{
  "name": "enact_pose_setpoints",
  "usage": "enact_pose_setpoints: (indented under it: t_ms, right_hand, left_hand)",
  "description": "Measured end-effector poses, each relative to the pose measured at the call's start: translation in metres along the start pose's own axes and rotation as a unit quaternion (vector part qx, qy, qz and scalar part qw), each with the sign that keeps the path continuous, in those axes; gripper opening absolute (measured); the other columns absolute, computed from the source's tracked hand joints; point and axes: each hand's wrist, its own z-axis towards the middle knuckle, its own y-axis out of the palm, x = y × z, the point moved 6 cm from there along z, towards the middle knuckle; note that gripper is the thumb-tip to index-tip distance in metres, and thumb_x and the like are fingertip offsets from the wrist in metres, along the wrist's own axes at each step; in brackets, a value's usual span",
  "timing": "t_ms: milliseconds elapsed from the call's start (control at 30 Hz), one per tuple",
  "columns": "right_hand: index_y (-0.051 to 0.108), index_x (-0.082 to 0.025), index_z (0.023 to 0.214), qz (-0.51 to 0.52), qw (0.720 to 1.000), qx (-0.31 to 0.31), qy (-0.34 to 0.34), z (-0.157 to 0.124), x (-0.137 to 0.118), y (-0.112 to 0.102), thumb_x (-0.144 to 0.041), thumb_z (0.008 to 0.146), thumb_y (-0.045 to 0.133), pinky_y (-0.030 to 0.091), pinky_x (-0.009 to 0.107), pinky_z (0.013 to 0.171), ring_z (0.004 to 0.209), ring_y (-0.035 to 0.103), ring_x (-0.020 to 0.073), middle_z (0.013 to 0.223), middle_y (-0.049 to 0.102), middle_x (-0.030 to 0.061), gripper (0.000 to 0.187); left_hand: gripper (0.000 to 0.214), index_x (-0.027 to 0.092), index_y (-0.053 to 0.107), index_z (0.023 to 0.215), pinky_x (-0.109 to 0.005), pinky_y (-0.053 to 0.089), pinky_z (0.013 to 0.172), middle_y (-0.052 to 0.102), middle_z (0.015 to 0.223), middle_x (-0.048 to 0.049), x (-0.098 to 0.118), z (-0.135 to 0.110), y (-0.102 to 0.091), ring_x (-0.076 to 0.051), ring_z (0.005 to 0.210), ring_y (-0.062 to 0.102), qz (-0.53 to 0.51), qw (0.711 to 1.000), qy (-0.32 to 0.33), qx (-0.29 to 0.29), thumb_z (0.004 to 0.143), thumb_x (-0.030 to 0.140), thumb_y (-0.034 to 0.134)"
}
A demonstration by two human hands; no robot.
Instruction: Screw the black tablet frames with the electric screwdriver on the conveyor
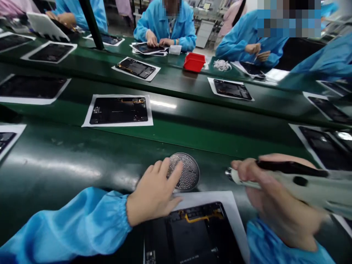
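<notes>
My right hand (275, 194) is wrapped round a pale electric screwdriver (308, 189) with a black lever along its top. Its metal tip points left, clear of the table. My left hand (155, 189) has its fingers spread over the left edge of a round metal screw plate (188, 174) dotted with small holes; whether the fingertips touch it I cannot tell. Below the plate lies an open black tablet housing (192, 234) with an orange flex cable (203, 219), on a white sheet (229, 201). The bottom of the housing is cut off by the frame.
Another tablet housing (118, 110) on white paper lies on the green conveyor beyond, with several more along both sides. A red bin (194, 62) stands across the line near a white heap (222, 65). Co-workers in blue sleeves (185, 31) work opposite. A dark post (92, 24) rises upper left.
</notes>
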Motion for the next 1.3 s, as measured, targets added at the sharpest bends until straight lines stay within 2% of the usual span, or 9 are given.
enact_pose_setpoints:
  t_ms: [67,167,367,600,700,767,900,1000,1300]
  right_hand:
    - [0.066,-0.025,0.102,0.045,0.999,-0.020,-0.015,0.007,0.005,0.020,-0.018,0.080,0.074,0.054,0.040,0.074,0.061,0.058,0.0159,0.062,0.063,-0.0037,0.024]
    - [0.067,-0.026,0.098,0.077,0.997,-0.020,-0.007,0.012,0.016,0.033,-0.013,0.080,0.071,0.052,0.037,0.067,0.057,0.055,0.0143,0.060,0.061,-0.0046,0.022]
    - [0.069,-0.026,0.098,0.064,0.997,-0.026,0.018,0.004,0.021,0.028,-0.012,0.080,0.071,0.053,0.038,0.069,0.057,0.057,0.0138,0.060,0.063,-0.0044,0.023]
    - [0.070,-0.027,0.097,0.050,0.998,-0.027,0.020,0.005,0.023,0.023,-0.012,0.079,0.068,0.055,0.040,0.071,0.056,0.057,0.0140,0.060,0.062,-0.0050,0.024]
    - [0.071,-0.026,0.097,0.058,0.997,-0.040,0.028,0.003,0.031,0.026,-0.010,0.080,0.068,0.056,0.041,0.074,0.063,0.060,0.0148,0.067,0.065,-0.0038,0.024]
    - [0.070,-0.026,0.099,0.066,0.996,-0.052,0.039,0.001,0.036,0.028,-0.009,0.081,0.068,0.056,0.041,0.076,0.069,0.061,0.0160,0.071,0.066,-0.0025,0.025]
    - [0.068,-0.027,0.104,0.070,0.993,-0.070,0.060,-0.002,0.043,0.028,-0.009,0.083,0.068,0.054,0.043,0.077,0.073,0.062,0.0170,0.074,0.066,-0.0018,0.027]
    - [0.068,-0.027,0.101,0.062,0.993,-0.069,0.075,-0.002,0.047,0.026,-0.009,0.082,0.068,0.054,0.042,0.074,0.071,0.061,0.0171,0.073,0.065,-0.0020,0.026]
    - [0.070,-0.025,0.098,0.071,0.994,-0.054,0.070,0.002,0.051,0.021,-0.009,0.079,0.066,0.052,0.040,0.071,0.067,0.057,0.0164,0.066,0.062,-0.0020,0.025]
  left_hand:
    - [0.111,0.014,0.021,0.157,-0.061,0.046,0.099,0.034,0.151,-0.0335,0.011,0.015,0.014,-0.052,0.132,0.044,-0.004,1.000,0.003,0.021,0.075,0.072,0.070]
    - [0.121,0.016,0.019,0.157,-0.064,0.042,0.103,0.030,0.154,-0.0354,0.021,0.035,0.033,-0.057,0.136,0.038,-0.014,1.000,0.003,0.010,0.068,0.078,0.073]
    - [0.098,0.010,0.036,0.145,-0.063,0.036,0.109,0.037,0.149,-0.0340,0.026,0.050,0.037,-0.056,0.137,0.038,-0.069,0.996,0.032,0.053,0.071,0.062,0.076]
    - [0.088,0.009,0.048,0.129,-0.055,0.039,0.111,0.046,0.140,-0.0272,0.018,0.060,0.026,-0.047,0.132,0.046,-0.107,0.980,0.163,0.043,0.062,0.059,0.078]
    - [0.091,0.007,0.050,0.127,-0.055,0.038,0.112,0.044,0.143,-0.0287,0.016,0.052,0.014,-0.047,0.137,0.040,-0.095,0.978,0.184,0.034,0.062,0.063,0.080]
    - [0.075,0.008,0.055,0.121,-0.057,0.041,0.108,0.047,0.141,-0.0278,0.019,0.036,0.003,-0.046,0.136,0.041,-0.079,0.984,0.155,0.048,0.072,0.062,0.075]
    - [0.017,0.013,0.064,0.090,-0.045,0.052,0.079,0.066,0.093,-0.0154,0.056,-0.012,-0.008,-0.029,0.088,0.061,-0.034,0.982,0.168,0.073,0.090,0.028,0.057]
    - [0.016,0.015,0.067,0.078,-0.037,0.047,0.064,0.062,0.073,-0.0091,0.086,-0.035,-0.002,-0.021,0.068,0.055,-0.021,0.977,0.187,0.103,0.088,0.017,0.055]
    - [0.012,0.014,0.069,0.078,-0.032,0.045,0.057,0.059,0.070,-0.0069,0.103,-0.023,0.012,-0.019,0.065,0.054,-0.070,0.975,0.166,0.129,0.087,0.019,0.062]
